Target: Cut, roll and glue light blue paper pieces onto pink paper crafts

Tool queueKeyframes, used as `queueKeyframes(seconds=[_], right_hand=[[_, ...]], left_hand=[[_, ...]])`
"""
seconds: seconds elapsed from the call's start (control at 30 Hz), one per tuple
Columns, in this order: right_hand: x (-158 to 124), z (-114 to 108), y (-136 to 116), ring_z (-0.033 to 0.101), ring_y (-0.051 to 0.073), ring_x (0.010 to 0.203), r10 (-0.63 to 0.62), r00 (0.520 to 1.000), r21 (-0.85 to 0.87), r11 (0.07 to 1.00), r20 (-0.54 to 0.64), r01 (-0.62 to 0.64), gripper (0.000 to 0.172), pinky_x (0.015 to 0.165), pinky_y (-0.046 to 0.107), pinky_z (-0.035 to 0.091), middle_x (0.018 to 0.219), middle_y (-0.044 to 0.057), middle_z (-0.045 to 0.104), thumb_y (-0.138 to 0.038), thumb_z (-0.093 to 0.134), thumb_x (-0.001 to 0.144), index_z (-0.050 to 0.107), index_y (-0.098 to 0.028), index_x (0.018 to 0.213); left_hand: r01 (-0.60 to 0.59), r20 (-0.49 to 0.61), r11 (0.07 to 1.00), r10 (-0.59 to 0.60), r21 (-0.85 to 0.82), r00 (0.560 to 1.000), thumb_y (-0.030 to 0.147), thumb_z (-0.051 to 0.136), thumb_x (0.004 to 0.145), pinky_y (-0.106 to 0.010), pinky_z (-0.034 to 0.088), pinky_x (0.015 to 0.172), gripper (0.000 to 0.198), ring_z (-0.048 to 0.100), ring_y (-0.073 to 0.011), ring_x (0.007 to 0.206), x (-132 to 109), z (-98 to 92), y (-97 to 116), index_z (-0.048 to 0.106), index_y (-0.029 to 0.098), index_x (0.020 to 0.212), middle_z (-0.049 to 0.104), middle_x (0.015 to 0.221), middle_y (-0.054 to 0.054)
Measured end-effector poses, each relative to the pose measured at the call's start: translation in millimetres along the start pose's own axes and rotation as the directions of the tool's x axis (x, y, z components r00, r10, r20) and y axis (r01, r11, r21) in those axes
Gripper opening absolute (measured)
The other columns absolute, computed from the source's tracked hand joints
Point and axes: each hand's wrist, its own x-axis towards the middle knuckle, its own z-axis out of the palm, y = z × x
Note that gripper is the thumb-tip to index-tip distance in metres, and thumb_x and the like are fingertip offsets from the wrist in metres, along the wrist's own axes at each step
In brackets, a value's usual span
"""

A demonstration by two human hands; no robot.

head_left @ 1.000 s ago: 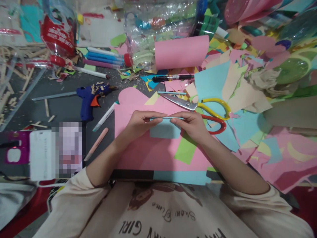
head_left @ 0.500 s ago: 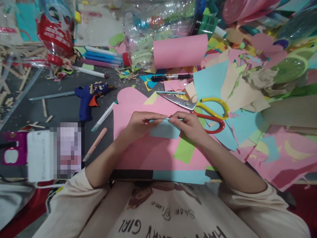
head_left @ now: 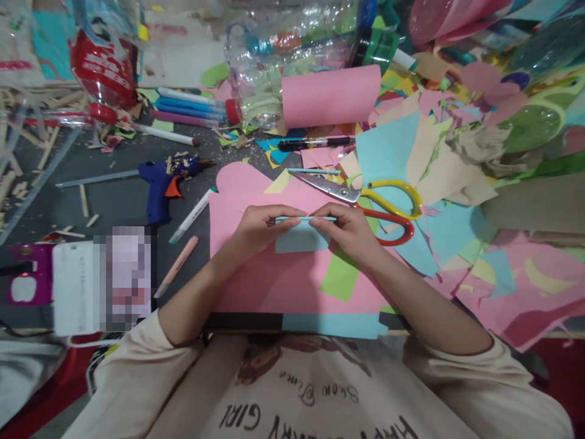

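Observation:
A small light-blue paper piece point(head_left: 301, 239) lies on a large pink sheet point(head_left: 278, 280), its top edge rolled into a thin tube. My left hand point(head_left: 262, 227) pinches the left end of that rolled edge with fingers closed. At the right end, my right hand point(head_left: 350, 228) pinches it the same way. A green paper scrap point(head_left: 340, 277) lies just below my right wrist. Scissors with yellow and red handles point(head_left: 375, 201) rest just beyond my right hand, blades pointing left.
A blue glue gun point(head_left: 167, 177) and markers point(head_left: 192, 105) lie at the left rear. A pink paper roll point(head_left: 331, 94), plastic bottles point(head_left: 274, 55) and a black pen point(head_left: 315, 143) sit behind. Heaped paper scraps point(head_left: 457, 177) fill the right. A white device point(head_left: 75, 286) lies near left.
Both hands stay on the blue paper's rolled edge; the fingers shift slightly along it, and the view has drifted a little.

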Motion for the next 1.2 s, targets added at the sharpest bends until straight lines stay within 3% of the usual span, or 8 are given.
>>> queueKeyframes(seconds=[0.27, 0.47, 0.63, 0.73, 0.93, 1.2], right_hand=[[-0.4, 2.0, 3.8, 0.047, 0.012, 0.057, 0.024, 0.998, 0.005, 1.0, -0.051, -0.023, 0.031, 0.053, 0.026, 0.036, 0.066, 0.001, 0.064, -0.05, 0.069, 0.079, 0.067, -0.02, 0.074], [-1.3, 0.5, 0.1, 0.047, 0.012, 0.056, 0.05, 0.998, 0.017, 0.999, 0.044, -0.051, 0.029, 0.053, 0.025, 0.036, 0.064, -0.001, 0.061, -0.047, 0.064, 0.083, 0.066, -0.019, 0.074], [-1.1, -0.5, -3.0, 0.051, 0.013, 0.06, -0.006, 0.998, 0.002, 1.0, 0.059, 0.006, 0.033, 0.056, 0.025, 0.039, 0.066, 0.0, 0.064, -0.048, 0.061, 0.086, 0.066, -0.018, 0.072], [-0.8, -0.2, -4.4, 0.049, 0.012, 0.057, 0.0, 0.998, 0.001, 1.0, 0.066, 0.0, 0.033, 0.054, 0.025, 0.038, 0.063, 0.0, 0.062, -0.048, 0.06, 0.086, 0.066, -0.018, 0.072], [-0.7, 1.5, -5.5, 0.05, 0.012, 0.058, -0.014, 0.998, 0.019, 1.0, 0.055, 0.013, 0.036, 0.056, 0.024, 0.039, 0.064, 0.0, 0.062, -0.051, 0.061, 0.085, 0.065, -0.017, 0.072], [-0.7, 1.8, -5.4, 0.05, 0.011, 0.056, 0.012, 0.997, 0.057, 0.998, 0.073, -0.017, 0.039, 0.055, 0.025, 0.039, 0.064, -0.001, 0.06, -0.055, 0.064, 0.083, 0.064, -0.018, 0.072]], left_hand=[[-0.013, -0.035, 1.0, 0.012, -0.022, 0.999, 0.042, 0.073, 0.078, -0.025, 0.056, 0.071, 0.026, 0.074, -0.0191, 0.085, -2.5, 1.1, -2.9, 0.081, 0.021, 0.089, 0.08, 0.094, -0.006], [-0.062, -0.063, 0.998, 0.062, -0.007, 0.996, 0.043, 0.073, 0.079, -0.025, 0.055, 0.07, 0.025, 0.073, -0.0181, 0.082, -5.3, 3.1, -0.2, 0.081, 0.021, 0.088, 0.08, 0.093, -0.006], [-0.076, -0.048, 0.994, 0.079, 0.072, 0.996, 0.044, 0.069, 0.081, -0.024, 0.049, 0.062, 0.027, 0.07, -0.0161, 0.076, -5.0, 3.4, -0.3, 0.08, 0.021, 0.09, 0.079, 0.09, -0.006], [-0.069, -0.029, 0.993, 0.073, 0.096, 0.997, 0.046, 0.067, 0.083, -0.022, 0.045, 0.058, 0.032, 0.071, -0.0168, 0.082, -4.2, 3.8, -0.8, 0.077, 0.019, 0.097, 0.078, 0.098, -0.007], [-0.175, 0.071, 0.979, 0.168, 0.105, 0.983, 0.054, 0.054, 0.091, -0.023, 0.051, 0.073, 0.041, 0.07, -0.0167, 0.087, -3.4, 4.2, -5.8, 0.071, 0.018, 0.097, 0.077, 0.099, -0.007], [-0.212, 0.067, 0.972, 0.207, 0.1, 0.976, 0.051, 0.054, 0.093, -0.022, 0.051, 0.069, 0.036, 0.07, -0.0148, 0.08, -2.2, 4.6, -9.9, 0.07, 0.019, 0.091, 0.076, 0.089, -0.005]])
